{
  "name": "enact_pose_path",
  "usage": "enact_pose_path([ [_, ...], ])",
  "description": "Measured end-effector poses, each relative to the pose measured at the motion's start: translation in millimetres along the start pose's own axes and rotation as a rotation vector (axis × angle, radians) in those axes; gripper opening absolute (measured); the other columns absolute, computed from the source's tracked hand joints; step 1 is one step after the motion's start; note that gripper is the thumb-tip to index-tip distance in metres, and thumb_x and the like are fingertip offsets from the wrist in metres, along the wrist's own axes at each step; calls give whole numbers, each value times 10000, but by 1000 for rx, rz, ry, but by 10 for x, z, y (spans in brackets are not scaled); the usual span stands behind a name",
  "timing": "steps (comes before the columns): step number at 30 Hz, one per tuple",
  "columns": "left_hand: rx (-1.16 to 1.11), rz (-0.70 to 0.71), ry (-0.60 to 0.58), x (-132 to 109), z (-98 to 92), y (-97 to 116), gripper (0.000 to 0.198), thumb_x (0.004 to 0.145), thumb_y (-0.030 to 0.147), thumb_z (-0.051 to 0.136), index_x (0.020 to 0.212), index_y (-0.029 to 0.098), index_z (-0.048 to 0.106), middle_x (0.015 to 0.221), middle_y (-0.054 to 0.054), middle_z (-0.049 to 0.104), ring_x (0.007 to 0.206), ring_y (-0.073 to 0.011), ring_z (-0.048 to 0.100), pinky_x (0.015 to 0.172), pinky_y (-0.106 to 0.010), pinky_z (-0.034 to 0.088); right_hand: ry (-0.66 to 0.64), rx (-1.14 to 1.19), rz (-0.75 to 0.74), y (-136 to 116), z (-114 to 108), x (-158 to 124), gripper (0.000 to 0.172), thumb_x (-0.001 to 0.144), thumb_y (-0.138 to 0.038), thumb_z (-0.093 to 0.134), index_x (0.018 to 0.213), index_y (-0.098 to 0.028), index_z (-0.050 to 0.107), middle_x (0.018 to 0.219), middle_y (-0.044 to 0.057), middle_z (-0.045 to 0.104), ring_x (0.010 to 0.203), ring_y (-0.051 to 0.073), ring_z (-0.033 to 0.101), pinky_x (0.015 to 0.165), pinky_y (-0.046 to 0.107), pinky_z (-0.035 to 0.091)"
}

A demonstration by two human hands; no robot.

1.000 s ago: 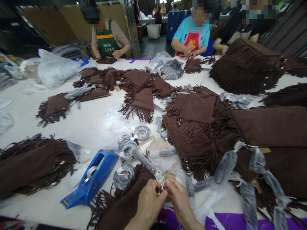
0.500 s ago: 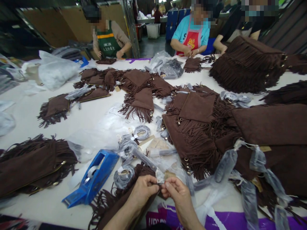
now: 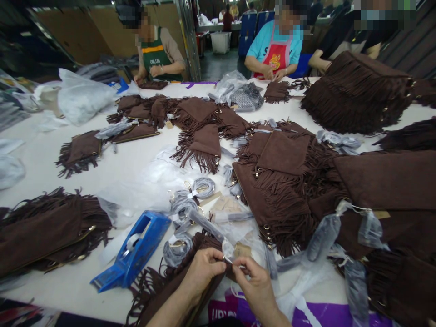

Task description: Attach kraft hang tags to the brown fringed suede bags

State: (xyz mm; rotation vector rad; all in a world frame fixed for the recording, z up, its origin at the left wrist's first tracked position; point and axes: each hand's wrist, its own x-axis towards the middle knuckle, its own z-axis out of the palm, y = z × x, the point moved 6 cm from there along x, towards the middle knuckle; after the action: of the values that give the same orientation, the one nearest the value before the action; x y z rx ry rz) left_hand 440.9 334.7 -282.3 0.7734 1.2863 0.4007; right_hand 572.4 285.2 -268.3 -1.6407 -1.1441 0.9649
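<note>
My left hand (image 3: 204,270) is closed in a pinch at the wrapped end of a plastic-covered strap (image 3: 213,229), above a brown fringed bag (image 3: 170,295). Close beside it on the right, my right hand (image 3: 252,277) pinches a thin white strip (image 3: 227,260) that runs between the two hands. A tan tag (image 3: 242,250) lies just behind the fingers. Left of the hands are coiled grey straps (image 3: 177,249) with gold clasps and a blue tape dispenser (image 3: 132,252).
Brown fringed bags (image 3: 282,181) spread over the white table (image 3: 122,163). Another brown bag (image 3: 44,231) lies at the left, with clear plastic bags (image 3: 85,97) behind. Purple plastic (image 3: 327,313) covers part of the front edge. Several people work across the table.
My right hand has drawn slightly away from my left, showing the white strip between them. The view has shifted a little. At the far left, a person's hand has risen.
</note>
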Motion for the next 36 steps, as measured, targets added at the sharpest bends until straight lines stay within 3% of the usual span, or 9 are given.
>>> enact_pose_path([
  [13, 37, 38, 0, 51, -24, -67, 215, 502, 222, 669, 674, 124, 585, 523, 22, 573, 470, -86, 440, 490, -204, 291, 1, -159, -101, -85, -10, 14, 149, 783, -179, 478, 669, -176, 573, 584, -10, 594, 523, 122, 586, 519, 177, 460],
  [21, 110, 26, 29, 95, -52, -163, 232, 484, 245, 660, 660, 141, 552, 446, 65, 477, 403, -58, 336, 434, -201, 201, -51, -158, -77, -35, 53, 34, 140, 792, -177, 465, 711, -185, 579, 656, 9, 625, 604, 146, 610, 568, 209, 466],
  [30, 108, 12, 25, 40, -24, -98, 253, 490, 265, 674, 674, 143, 550, 431, 76, 448, 391, -55, 306, 430, -204, 190, -97, -110, 16, 9, 25, 61, 125, 782, -204, 493, 698, -187, 583, 611, -8, 604, 537, 131, 583, 525, 199, 439],
  [36, 60, 54, 42, 29, -18, -23, 211, 556, 323, 568, 615, 121, 579, 501, 22, 508, 491, -95, 404, 507, -219, 288, -126, -84, 40, 9, 84, 74, 150, 791, -237, 490, 701, -180, 596, 582, -14, 583, 505, 126, 550, 482, 198, 404],
])
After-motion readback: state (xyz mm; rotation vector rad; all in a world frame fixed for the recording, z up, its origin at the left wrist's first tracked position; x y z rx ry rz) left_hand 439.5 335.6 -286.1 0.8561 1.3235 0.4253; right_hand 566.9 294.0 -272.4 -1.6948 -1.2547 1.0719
